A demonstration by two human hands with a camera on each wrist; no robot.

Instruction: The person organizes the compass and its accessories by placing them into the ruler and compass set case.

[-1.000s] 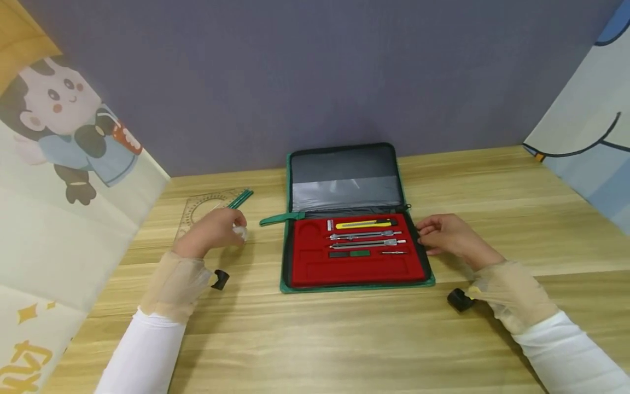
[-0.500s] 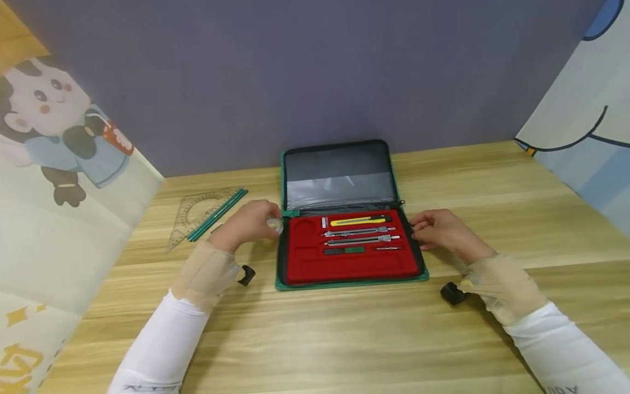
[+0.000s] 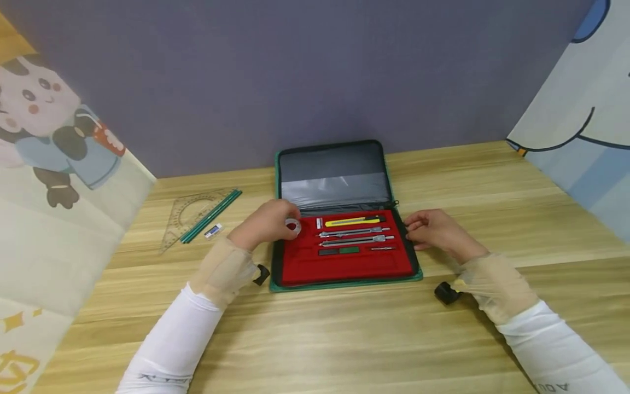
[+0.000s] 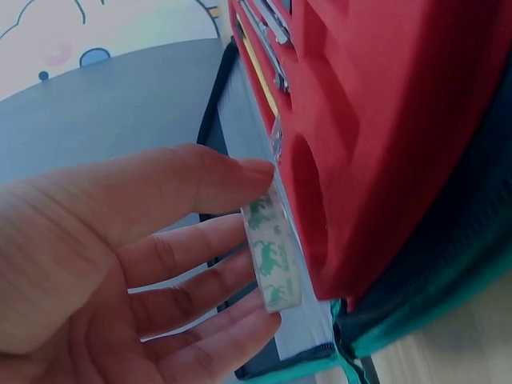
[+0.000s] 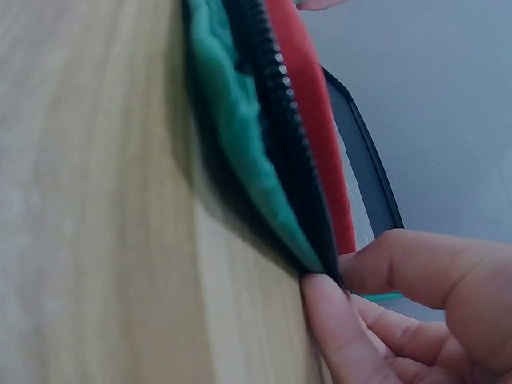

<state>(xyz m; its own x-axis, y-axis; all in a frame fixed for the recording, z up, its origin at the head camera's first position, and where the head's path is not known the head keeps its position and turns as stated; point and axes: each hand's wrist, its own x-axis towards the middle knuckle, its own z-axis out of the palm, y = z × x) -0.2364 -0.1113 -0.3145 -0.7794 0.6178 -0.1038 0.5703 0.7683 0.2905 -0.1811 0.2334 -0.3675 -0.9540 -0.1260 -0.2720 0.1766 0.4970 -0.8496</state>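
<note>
An open green zip case lies on the wooden table, its red foam tray holding a yellow utility knife, two metal compasses and small parts. My left hand pinches a small roll of tape over the tray's upper left corner. In the left wrist view the tape roll, clear with green print, stands on edge between thumb and fingers beside a round recess. My right hand pinches the case's right edge; the right wrist view shows its fingertips on the zipper edge.
A clear set square, green pencils and a small eraser lie left of the case. Cartoon-printed panels stand at the left and right, with a grey wall behind. The case's lid lies open towards the wall.
My left hand has carried the tape roll rightwards from beside the set square to the tray's upper left corner, uncovering the eraser. The right hand stays at the case's right edge.
</note>
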